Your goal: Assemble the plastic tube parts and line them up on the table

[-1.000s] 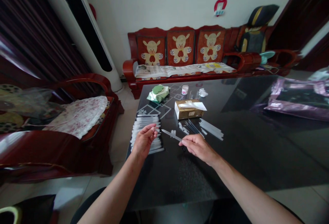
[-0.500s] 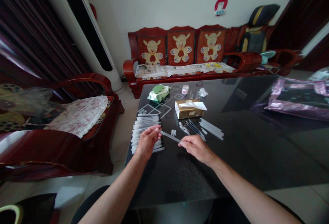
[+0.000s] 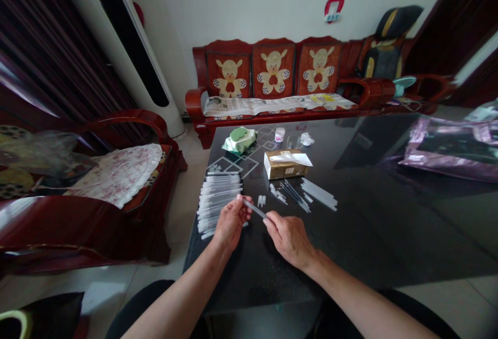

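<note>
A slim, translucent whitish pen barrel (image 3: 254, 208) slants between my two hands over the dark table. My left hand (image 3: 232, 218) pinches its upper left end between thumb and fingers. At the lower right end, my right hand (image 3: 288, 235) is closed around it, hiding that tip. Beside and partly beneath my left hand lies a row of similar whitish pens (image 3: 218, 193). Just beyond the barrel are a few small white caps (image 3: 262, 201). Further right lie small white pen parts (image 3: 277, 193), several thin dark refills (image 3: 294, 196) and a bundle of translucent tubes (image 3: 319, 194).
A tissue box (image 3: 287, 165) stands behind the pen parts. Farther back are a green wipes pack (image 3: 239, 141), a small white jar (image 3: 279, 134) and a crumpled tissue (image 3: 306, 139). A pinkish plastic bag (image 3: 451, 147) lies on the glossy table (image 3: 373, 225) at right.
My right hand has moved slightly left and its grip has turned, knuckles now more upward. The barrel slants more steeply and shows a shorter length between the hands.
</note>
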### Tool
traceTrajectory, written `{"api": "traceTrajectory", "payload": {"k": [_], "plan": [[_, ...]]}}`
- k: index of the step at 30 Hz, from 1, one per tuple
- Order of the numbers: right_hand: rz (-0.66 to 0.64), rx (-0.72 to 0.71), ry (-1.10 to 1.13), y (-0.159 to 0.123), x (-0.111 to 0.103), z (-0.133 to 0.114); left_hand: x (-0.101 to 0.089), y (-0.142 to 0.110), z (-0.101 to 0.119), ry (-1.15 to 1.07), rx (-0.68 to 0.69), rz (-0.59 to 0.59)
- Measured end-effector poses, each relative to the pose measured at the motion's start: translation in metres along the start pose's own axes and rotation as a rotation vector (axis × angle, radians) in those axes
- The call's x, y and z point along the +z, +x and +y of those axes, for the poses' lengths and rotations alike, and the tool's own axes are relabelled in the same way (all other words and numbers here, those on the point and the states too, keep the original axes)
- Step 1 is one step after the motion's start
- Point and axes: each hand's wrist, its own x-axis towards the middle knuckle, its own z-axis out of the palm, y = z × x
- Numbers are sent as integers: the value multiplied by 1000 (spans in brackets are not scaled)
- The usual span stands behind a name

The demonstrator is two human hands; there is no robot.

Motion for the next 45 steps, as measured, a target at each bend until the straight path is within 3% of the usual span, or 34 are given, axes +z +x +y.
{"api": "traceTrajectory", "payload": {"k": [4,9,17,25,29,35,43,45], "plan": [[23,-55,-56,-3,4,-1,7,-8,-5,14,73,16],[30,-2,50,-5,5,-5,16,-14,-10,-115,89,76],[51,64,629,0,0,-5,18,-17,-9,-197,118,82],[-56,392,1168,-3,16,-7,20,-19,-11,-135,170,107],[-105,462,1359,-2,17,-8,19,-20,-12,-99,174,102],[-148,427,1281,4,12,4,7,-10,-3,56,104,36],[-182,369,1215,8,10,26,-19,8,29,350,281,44],[-180,342,1163,8,11,31,-24,11,40,465,395,106]]}}
